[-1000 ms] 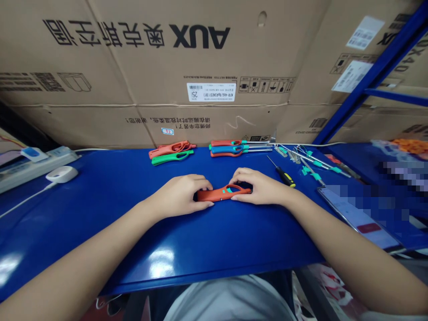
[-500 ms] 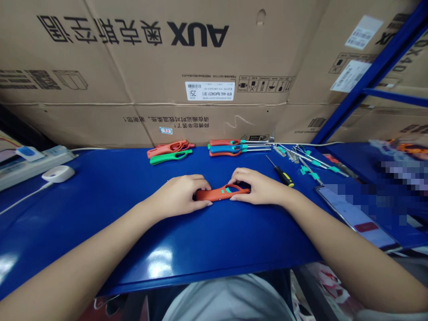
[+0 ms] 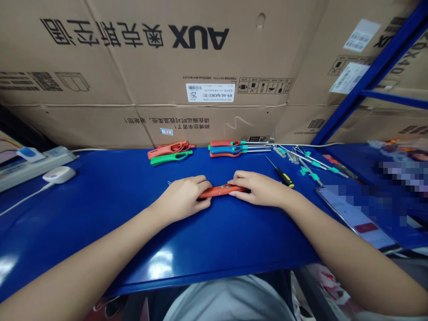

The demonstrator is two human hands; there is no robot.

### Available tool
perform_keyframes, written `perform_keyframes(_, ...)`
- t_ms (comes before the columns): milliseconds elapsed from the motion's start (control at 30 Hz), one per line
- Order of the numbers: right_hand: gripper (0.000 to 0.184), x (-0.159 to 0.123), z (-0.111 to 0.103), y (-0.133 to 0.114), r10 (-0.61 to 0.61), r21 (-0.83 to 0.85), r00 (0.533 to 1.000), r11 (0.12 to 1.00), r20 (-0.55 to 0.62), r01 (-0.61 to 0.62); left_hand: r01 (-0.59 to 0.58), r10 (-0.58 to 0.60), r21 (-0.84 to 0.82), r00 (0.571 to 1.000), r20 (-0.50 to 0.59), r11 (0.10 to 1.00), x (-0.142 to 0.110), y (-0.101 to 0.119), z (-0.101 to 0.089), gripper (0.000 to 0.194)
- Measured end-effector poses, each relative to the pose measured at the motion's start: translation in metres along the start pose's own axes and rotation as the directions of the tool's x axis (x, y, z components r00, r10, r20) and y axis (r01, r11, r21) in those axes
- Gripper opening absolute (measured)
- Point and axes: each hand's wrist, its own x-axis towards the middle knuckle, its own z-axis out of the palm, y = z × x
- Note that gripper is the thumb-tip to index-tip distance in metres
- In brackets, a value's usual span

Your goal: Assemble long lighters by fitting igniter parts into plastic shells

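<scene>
Both hands grip an orange lighter handle [image 3: 219, 191] with small green parts, just above the blue table. My left hand [image 3: 183, 196] is closed round its left end. My right hand [image 3: 259, 188] pinches the right end between thumb and fingers, which cover that end. The handle is turned so that its narrow side faces up. Beyond the hands lie red and green lighter handles [image 3: 171, 157] without metal tubes. To their right sit red, blue and orange lighters [image 3: 225, 150] with metal tubes attached. A yellow-black screwdriver [image 3: 284, 177] rests beyond my right hand.
Loose metal tubes with green ends [image 3: 312, 160] lie at the back right. A phone [image 3: 357, 218] is beside my right forearm. At the left are a power strip [image 3: 40, 167] and a white charger [image 3: 59, 174]. A large cardboard box [image 3: 140, 89] stands behind the blue table [image 3: 214, 240].
The orange lighter handle has been rolled so its broad face with the trigger loop no longer faces up. Both hands have turned with it and stay closed on it.
</scene>
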Motion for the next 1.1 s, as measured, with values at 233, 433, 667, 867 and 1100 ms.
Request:
perform_keyframes(233,0.027,0.002,-0.003,-0.005,-0.01,-0.041,0.999,0.999,-0.033,0.008,-0.013,0.01,-0.08,0.999,-0.046,0.997,0.0,-0.007,0.005,0.027)
perform_keyframes(433,0.026,0.0,-0.004,-0.006,-0.031,-0.093,0.994,0.995,-0.108,0.021,-0.023,0.013,-0.122,0.997,-0.077,0.992,-0.001,-0.008,0.003,0.027)
perform_keyframes(667,0.022,-0.003,-0.008,0.007,0.008,-0.018,0.979,1.0,-0.203,-0.012,-0.037,0.034,-0.018,0.99,-0.14,0.999,0.001,-0.017,0.002,0.022)
perform_keyframes(867,0.022,-0.006,-0.01,0.005,-0.001,-0.082,0.975,0.997,-0.22,-0.017,-0.023,0.013,-0.06,0.985,-0.174,0.998,-0.001,-0.018,-0.004,0.021)
perform_keyframes(1100,0.029,-0.004,-0.01,0.005,-0.033,-0.08,0.966,0.997,-0.257,0.013,0.365,-0.256,-0.827,0.926,0.276,0.428,0.008,-0.005,0.003,0.037)
